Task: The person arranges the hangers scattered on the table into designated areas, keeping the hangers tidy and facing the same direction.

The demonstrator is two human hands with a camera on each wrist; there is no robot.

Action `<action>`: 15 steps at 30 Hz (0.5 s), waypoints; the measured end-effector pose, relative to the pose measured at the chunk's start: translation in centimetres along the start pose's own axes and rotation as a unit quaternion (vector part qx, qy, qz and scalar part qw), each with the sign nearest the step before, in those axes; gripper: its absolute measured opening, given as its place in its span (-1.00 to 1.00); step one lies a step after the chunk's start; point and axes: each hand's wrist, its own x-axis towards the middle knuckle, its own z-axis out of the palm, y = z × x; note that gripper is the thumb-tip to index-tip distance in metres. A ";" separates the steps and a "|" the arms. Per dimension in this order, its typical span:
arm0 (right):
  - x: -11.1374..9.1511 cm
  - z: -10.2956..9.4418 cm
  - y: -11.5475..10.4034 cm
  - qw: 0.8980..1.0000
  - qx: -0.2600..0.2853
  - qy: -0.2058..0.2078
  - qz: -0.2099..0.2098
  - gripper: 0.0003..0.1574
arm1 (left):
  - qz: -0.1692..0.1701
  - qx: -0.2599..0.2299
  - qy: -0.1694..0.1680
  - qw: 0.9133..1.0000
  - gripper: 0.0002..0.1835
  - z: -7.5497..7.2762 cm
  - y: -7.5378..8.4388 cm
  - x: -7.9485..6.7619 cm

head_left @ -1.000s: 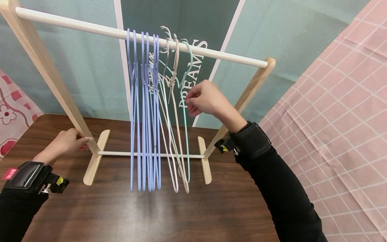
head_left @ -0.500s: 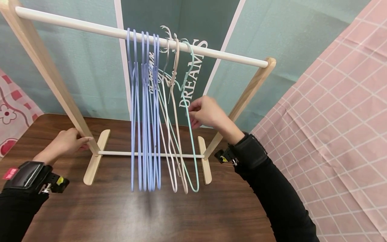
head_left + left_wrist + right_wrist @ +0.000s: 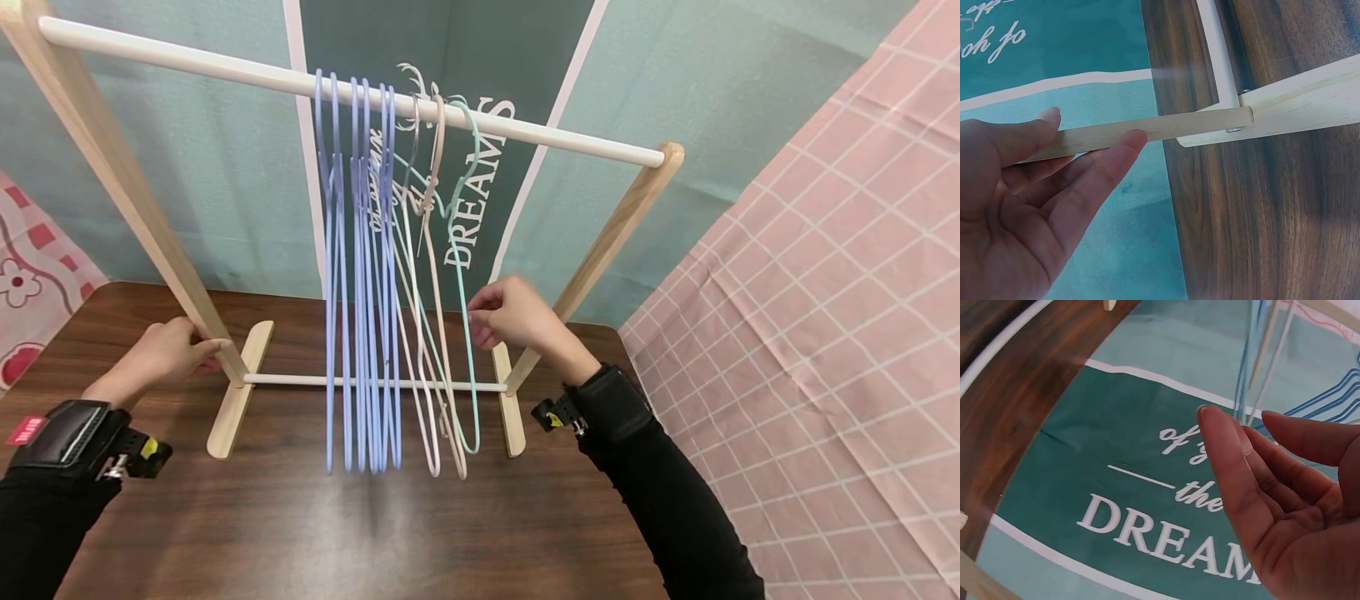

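Note:
A clothes rack of pale wood carries hangers on its white top rail (image 3: pixel 202 64). My left hand (image 3: pixel 161 357) holds the rack's left wooden post (image 3: pixel 142 196) low down; in the left wrist view the thumb and fingers lie on either side of the post (image 3: pixel 1191 122). Beside the mint green hanger (image 3: pixel 476 408) at the right end of the row is my right hand (image 3: pixel 517 315), fingers loosely bent. The right wrist view shows a gap between thumb and fingers with nothing in it. A beige hanger (image 3: pixel 438 308), a white hanger (image 3: pixel 412 292) and several blue hangers (image 3: pixel 360 250) hang farther left.
The rack's feet (image 3: pixel 510 417) stand on a dark wood table (image 3: pixel 300 525). A thin white lower bar (image 3: pixel 288 380) joins the posts. Behind hangs a green cloth (image 3: pixel 622 67) with lettering; a pink checked cloth (image 3: pixel 847 317) is at the right.
My right hand has come down along the mint green hanger's side. That hanger swung out to the right, then partly back. My left hand has stayed on the post.

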 end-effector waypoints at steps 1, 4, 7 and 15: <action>0.0 0.1 0.3 1.000 0.002 0.000 -0.002 -0.82 | 0.000 0.000 0.000 1.000 -0.56 0.0 0.0 0.0; -0.2 0.3 1.3 1.000 0.006 -0.003 -0.004 -0.83 | 0.005 0.005 0.004 1.000 -0.57 0.0 0.0 -0.1; -0.3 0.5 2.4 1.000 0.015 -0.009 -0.002 -0.82 | 0.011 0.008 0.006 1.000 -0.58 0.0 0.0 -0.1; -0.7 1.1 4.7 1.000 0.015 -0.012 0.003 -0.81 | 0.013 0.012 0.010 1.000 -0.58 0.1 -0.1 -0.1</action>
